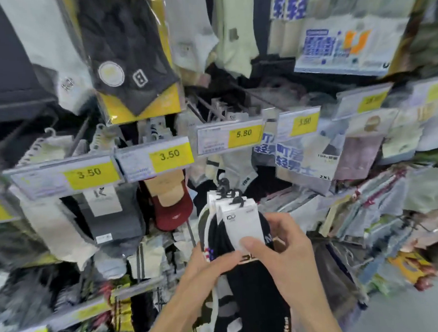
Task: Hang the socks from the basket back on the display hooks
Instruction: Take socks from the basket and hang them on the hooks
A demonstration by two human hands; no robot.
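A bundle of black socks (pixel 256 289) with white card sleeves and black plastic hangers (pixel 229 190) is held up in front of the sock display. My left hand (pixel 210 269) grips the bundle from the left side. My right hand (pixel 281 248) holds it from the right, thumb pressed on the front white card (pixel 243 222). The hanger tops sit just below the price tag marked 5.80 (pixel 230 137) and its display hook (pixel 205 108). The basket is out of view.
Rows of hooks carry packed socks: a yellow-backed dark pair (pixel 133 56) at upper left, red and grey pairs (pixel 169 205) left of my hands, plastic-wrapped packs (pixel 365 204) at right. Yellow 3.50 price tags (pixel 87 172) jut forward on the rails.
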